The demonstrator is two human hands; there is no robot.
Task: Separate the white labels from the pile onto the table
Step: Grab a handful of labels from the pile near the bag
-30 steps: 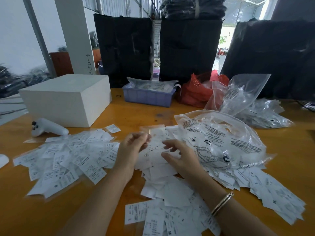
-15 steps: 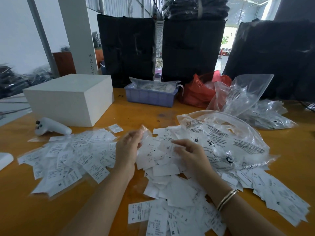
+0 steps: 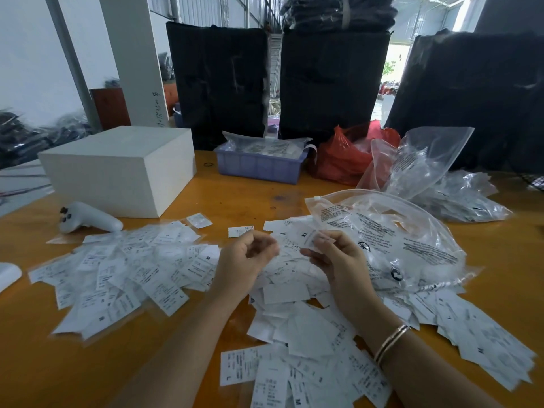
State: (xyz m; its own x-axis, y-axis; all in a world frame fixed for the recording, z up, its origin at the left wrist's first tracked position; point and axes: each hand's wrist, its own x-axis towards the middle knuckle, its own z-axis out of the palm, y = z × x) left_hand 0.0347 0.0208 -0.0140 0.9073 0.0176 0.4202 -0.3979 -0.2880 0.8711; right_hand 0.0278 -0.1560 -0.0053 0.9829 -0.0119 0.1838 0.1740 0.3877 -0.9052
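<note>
**Head view: XL label pinched above the pile**

We see the XL label (image 3: pixel 306 238) pinched in our right hand (image 3: pixel 338 260), its long axis tilted up-left, above the pile (image 3: pixel 294 290) on the worktop (image 3: pixel 235 198). Our left hand (image 3: pixel 244 260) hovers just beside, fingers curled, holding nothing.

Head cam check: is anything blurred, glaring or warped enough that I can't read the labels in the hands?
Head view: the left hand is smeared by motion; the label pinched by the right hand reads XL, its small print too soft. Glare sits on the clear bag, the doorway behind is blown out, and the wide lens bends the pillar and edges.
</note>
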